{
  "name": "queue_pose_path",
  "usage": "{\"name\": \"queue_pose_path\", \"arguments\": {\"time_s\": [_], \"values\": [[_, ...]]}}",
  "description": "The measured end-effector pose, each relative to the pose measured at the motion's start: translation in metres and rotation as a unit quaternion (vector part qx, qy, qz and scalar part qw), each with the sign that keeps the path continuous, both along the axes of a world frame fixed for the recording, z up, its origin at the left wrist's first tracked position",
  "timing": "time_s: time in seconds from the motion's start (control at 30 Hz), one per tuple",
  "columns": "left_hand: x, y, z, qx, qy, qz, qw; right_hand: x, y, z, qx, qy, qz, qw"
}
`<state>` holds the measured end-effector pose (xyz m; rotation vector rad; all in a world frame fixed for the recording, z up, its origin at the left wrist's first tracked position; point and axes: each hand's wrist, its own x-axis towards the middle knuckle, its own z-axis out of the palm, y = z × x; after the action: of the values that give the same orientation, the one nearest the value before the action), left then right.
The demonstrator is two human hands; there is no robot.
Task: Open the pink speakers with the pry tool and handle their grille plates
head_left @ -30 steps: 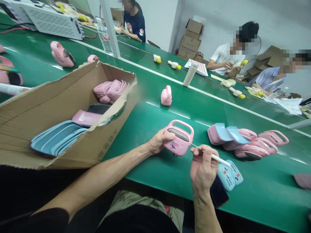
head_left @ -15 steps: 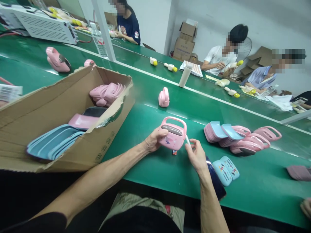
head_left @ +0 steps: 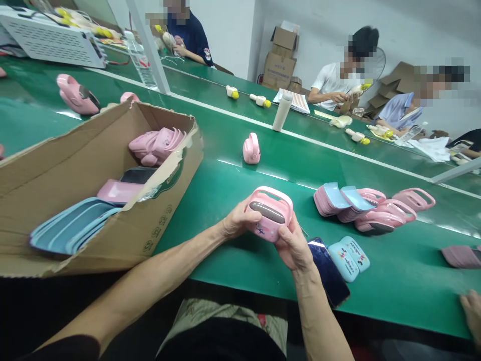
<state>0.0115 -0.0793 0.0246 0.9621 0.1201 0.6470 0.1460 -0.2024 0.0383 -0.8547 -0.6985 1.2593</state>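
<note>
A pink device [head_left: 269, 216] with a loop handle and a dark oval panel is held between both hands above the green table. My left hand [head_left: 242, 218] grips its left end, thumb on the front. Around the right end is my right hand [head_left: 292, 243], its thumb on the lower front corner. A thin light stick [head_left: 303, 231] shows just behind my right hand; whether the hand touches it cannot be told. To the right of that hand lie a dark phone [head_left: 328, 273] and light-blue printed panels [head_left: 349, 258].
An open cardboard box [head_left: 165, 200] with blue and pink shells stands at left. Pink and blue parts [head_left: 376, 210] are piled at right. A small pink device [head_left: 251, 149] stands ahead. Another person's hand [head_left: 471, 311] is at the right edge; people sit across.
My right hand has moved left from the white stick onto the pink device and now grips it. The device's top has tipped toward the camera. The small orange-and-dark piece below it no longer shows.
</note>
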Motion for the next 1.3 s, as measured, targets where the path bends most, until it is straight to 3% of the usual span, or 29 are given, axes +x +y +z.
{"name": "queue_pose_path", "arguments": {"time_s": [0.3, 0.4, 0.63, 0.8, 1.13, 1.3], "values": [[-0.001, 0.000, 0.006, 0.032, 0.004, -0.016, 0.999, 0.003, -0.006, 0.001, -0.010, 0.048, -0.022, 0.999], [0.001, -0.001, 0.008, 0.020, 0.004, -0.022, 1.000, 0.008, -0.005, -0.001, -0.015, 0.043, 0.005, 0.999], [-0.003, 0.007, 0.006, 0.012, 0.028, -0.083, 0.996, 0.020, -0.005, 0.002, -0.035, 0.014, 0.068, 0.997], [-0.007, 0.008, 0.007, 0.023, 0.043, -0.137, 0.989, 0.022, -0.013, 0.003, -0.053, 0.001, 0.045, 0.998], [0.002, 0.000, 0.002, 0.011, 0.018, -0.034, 0.999, 0.011, -0.008, -0.003, -0.035, -0.004, -0.028, 0.999], [0.003, 0.001, -0.005, -0.005, 0.016, -0.023, 1.000, 0.005, -0.007, -0.009, -0.028, -0.006, -0.035, 0.999]]}}
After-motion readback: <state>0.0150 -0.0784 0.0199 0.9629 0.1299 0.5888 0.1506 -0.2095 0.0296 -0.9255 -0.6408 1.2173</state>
